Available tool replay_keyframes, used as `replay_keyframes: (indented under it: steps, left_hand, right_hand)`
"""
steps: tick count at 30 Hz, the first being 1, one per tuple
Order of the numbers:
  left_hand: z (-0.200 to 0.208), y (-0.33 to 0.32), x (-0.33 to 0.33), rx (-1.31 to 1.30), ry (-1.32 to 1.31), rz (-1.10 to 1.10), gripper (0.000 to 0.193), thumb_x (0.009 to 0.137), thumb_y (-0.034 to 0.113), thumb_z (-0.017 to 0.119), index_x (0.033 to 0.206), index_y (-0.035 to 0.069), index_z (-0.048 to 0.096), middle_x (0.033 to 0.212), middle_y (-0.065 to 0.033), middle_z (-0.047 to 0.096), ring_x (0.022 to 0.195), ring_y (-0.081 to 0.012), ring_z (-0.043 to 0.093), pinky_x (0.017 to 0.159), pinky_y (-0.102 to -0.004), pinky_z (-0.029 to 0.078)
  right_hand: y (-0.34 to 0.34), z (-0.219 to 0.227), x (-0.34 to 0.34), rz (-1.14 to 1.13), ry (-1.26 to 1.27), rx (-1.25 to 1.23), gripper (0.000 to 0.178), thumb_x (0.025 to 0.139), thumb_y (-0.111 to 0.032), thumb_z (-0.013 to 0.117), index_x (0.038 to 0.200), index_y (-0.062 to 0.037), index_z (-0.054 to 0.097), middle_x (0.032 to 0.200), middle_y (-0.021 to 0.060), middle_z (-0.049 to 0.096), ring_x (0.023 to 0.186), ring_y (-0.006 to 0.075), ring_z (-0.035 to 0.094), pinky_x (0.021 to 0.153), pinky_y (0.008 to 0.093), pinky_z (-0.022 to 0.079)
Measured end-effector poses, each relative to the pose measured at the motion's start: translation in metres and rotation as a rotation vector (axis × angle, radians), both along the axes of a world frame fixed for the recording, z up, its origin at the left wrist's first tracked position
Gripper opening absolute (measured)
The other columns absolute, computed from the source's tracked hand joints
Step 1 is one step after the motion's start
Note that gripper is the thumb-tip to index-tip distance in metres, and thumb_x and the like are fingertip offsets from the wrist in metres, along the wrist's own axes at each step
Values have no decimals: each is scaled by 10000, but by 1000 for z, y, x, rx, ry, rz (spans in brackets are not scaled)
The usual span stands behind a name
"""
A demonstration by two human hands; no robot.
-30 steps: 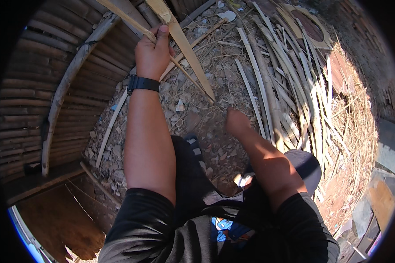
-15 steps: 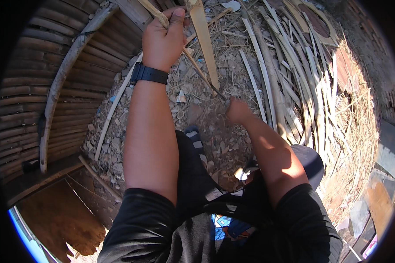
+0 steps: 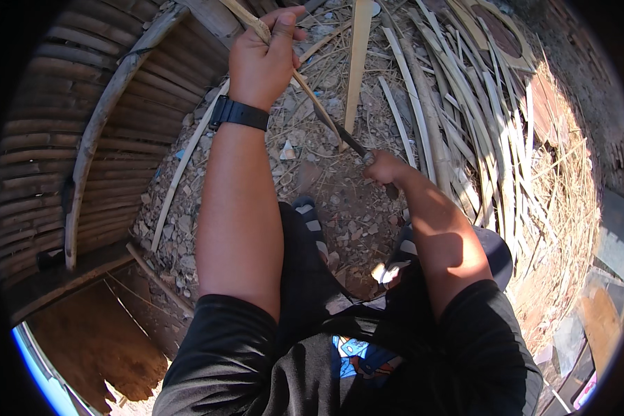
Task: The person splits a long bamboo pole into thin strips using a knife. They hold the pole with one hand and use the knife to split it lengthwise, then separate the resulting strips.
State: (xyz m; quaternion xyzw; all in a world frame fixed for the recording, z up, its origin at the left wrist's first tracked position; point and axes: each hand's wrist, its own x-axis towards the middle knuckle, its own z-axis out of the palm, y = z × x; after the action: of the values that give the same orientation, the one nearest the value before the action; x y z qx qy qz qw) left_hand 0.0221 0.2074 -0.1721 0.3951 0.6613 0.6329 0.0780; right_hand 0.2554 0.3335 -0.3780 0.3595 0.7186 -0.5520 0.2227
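Observation:
At the top of the view my left hand [image 3: 262, 62], with a black watch on its wrist, is closed round a thin bamboo strip [image 3: 258, 26]. The strip slants down from upper left toward the middle. My right hand [image 3: 387, 168] grips the handle of a knife [image 3: 353, 143]. Its dark blade points up and left, and lies along the strip's lower part; whether they touch I cannot tell. Just right of the strip stands a wide pale bamboo slat [image 3: 357, 62], its lower end near the blade. The slat's top end runs out of view.
Long pale bamboo strips [image 3: 489, 139] lie in a heap on the right. A slatted bamboo wall [image 3: 62, 145] with a curved pole [image 3: 90, 139] closes off the left. Rubble and shavings [image 3: 326, 187] cover the ground around my sandalled feet [image 3: 312, 223].
The knife and my right hand have turned slightly and shifted right, and more blade shows. The wide slat has swung to the right and stands more upright. My left hand has barely moved.

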Motion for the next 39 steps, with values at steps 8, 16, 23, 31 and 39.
replay_keyframes:
  steps: [8, 16, 23, 31, 39]
  left_hand:
    - [-1, -17, -3, -46, -57, 102, 432, 1033, 408, 495, 1286, 84, 629, 912, -27, 676, 578, -56, 529, 518, -220, 449]
    - [14, -14, -3, 72, -168, 234, 386, 1042, 332, 509, 1192, 9, 657, 771, 4, 613, 513, -51, 477, 463, -225, 408]
    - [35, -20, 6, 117, -210, 213, 389, 1044, 344, 500, 1240, 36, 633, 779, 7, 615, 500, -46, 465, 444, -212, 390]
    - [72, -34, 18, 296, -56, 243, 466, 1054, 415, 437, 1263, 36, 612, 779, 3, 619, 518, -26, 447, 457, -177, 354]
    - [146, -60, 62, 395, 179, 55, 594, 1022, 521, 430, 1326, 29, 565, 882, -37, 663, 561, -62, 478, 501, -211, 378]
  right_hand:
    - [-19, -41, 22, -213, -205, -310, 199, 807, -26, 672, 979, 35, 592, 657, 51, 547, 484, 121, 495, 412, 295, 418]
    - [-10, -7, 10, -258, -66, -93, 493, 766, -27, 679, 1193, 99, 468, 675, 121, 582, 476, 174, 528, 402, 352, 418]
    - [21, 36, 13, -321, 6, -59, 481, 772, -65, 704, 1171, 99, 491, 667, 100, 567, 486, 172, 544, 402, 330, 425]
    - [47, 172, 10, -202, 143, 158, 283, 828, -121, 739, 1004, -36, 534, 636, 2, 525, 458, 86, 473, 422, 251, 383]
    - [24, 221, 52, -327, 470, -37, 302, 840, -150, 745, 1033, -63, 530, 674, 1, 540, 475, 85, 480, 448, 241, 380]
